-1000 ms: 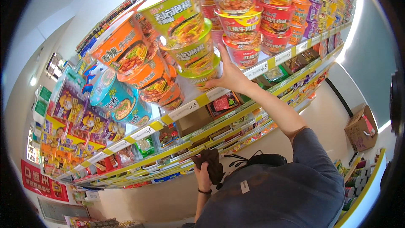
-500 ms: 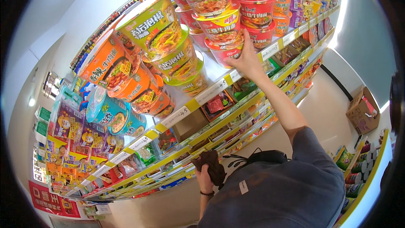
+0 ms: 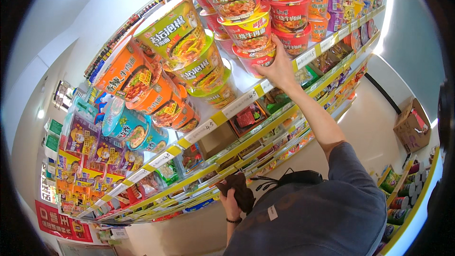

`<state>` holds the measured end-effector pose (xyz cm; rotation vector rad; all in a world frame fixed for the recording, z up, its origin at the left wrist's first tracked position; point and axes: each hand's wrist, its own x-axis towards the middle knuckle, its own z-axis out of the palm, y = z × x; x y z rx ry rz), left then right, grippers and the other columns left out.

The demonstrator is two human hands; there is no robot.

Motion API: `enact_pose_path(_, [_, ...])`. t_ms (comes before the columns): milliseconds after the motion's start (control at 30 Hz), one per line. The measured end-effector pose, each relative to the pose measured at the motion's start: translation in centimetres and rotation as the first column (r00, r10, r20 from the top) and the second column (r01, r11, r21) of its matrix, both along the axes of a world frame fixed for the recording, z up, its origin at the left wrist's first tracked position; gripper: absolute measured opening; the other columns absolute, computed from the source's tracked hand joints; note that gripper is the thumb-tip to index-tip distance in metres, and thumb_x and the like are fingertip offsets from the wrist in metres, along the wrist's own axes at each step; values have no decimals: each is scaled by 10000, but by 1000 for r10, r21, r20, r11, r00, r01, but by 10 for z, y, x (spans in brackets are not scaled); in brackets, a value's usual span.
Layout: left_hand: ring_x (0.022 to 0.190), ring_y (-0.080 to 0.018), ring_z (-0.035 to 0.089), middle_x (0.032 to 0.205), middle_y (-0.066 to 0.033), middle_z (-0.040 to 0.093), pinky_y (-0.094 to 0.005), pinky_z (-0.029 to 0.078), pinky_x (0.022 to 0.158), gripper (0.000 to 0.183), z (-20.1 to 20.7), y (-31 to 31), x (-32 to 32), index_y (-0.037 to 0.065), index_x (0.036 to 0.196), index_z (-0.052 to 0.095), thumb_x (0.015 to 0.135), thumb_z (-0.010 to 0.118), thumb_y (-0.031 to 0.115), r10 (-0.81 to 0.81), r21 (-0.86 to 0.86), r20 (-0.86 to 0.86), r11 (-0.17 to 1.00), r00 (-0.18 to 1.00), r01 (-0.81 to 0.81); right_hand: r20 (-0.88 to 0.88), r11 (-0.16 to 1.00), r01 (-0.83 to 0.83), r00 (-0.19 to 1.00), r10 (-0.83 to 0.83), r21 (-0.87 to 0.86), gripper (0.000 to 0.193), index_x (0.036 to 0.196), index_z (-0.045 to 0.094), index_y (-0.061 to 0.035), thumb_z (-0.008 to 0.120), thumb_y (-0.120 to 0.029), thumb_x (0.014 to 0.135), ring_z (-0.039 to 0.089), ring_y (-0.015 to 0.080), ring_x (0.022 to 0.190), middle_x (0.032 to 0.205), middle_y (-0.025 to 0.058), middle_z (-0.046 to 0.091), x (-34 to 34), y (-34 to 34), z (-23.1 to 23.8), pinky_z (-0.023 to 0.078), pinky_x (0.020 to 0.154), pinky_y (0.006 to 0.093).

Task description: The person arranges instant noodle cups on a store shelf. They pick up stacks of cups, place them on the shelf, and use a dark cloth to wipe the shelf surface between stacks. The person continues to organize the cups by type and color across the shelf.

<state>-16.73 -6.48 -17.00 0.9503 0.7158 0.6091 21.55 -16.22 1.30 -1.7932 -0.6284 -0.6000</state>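
My right hand [image 3: 280, 70] reaches up to the shelf with thumb and fingers closed around the lowest red instant noodle tub [image 3: 256, 59] in its stack. On top of that tub stand more red and yellow tubs [image 3: 247, 32] of the same kind. Low against the front of my body, my left hand [image 3: 230, 205] grips a crumpled dark brown cloth [image 3: 237, 190]. The fingers on the cloth's far side are hidden. Left of the right hand, a stack of green tubs [image 3: 201, 68] stands on the same shelf. Orange tubs [image 3: 163, 102] are stacked further left.
A yellow and white price rail [image 3: 222, 116] runs along the shelf's front edge. Blue tubs [image 3: 125, 123] are at the left. Plain red tubs [image 3: 290, 16] stand beside my right hand. Packets fill lower shelves. A cardboard box [image 3: 411, 125] sits at the right, near another shelf with cans [image 3: 400, 215].
The whole shelf has shifted slightly right and down in the picture. My right hand stays on the lowest tub, and my left hand keeps its hold on the cloth.
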Motion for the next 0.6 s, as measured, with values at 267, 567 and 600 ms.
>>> enact_pose_path(267, [981,-226,547,1115,-114,539,-339,476,831,417,9,-2,1,-36,1206,456,805,518,62,5,-10,-49,1000,999,-5,-1,999,-43,999,43,11,958,1309,302,-2,823,-346,582,537,361,1089,1217,251,500,-16,-5,25,457,893,413])
enact_pose_path(567, [946,-182,539,1074,-74,550,-321,456,824,312,5,2,12,-15,1138,498,879,517,159,-113,120,1,986,994,112,-124,966,-249,959,256,69,957,1348,283,-63,847,-242,596,528,211,1077,1223,156,498,-45,-48,80,435,927,329])
enact_pose_path(600, [930,-166,535,1056,-63,557,-309,453,806,294,12,7,18,-10,1116,519,899,508,189,-133,176,-7,975,991,132,-157,953,-291,940,302,88,965,1351,274,-62,849,-234,596,523,214,1085,1225,154,496,-49,-53,82,425,942,329])
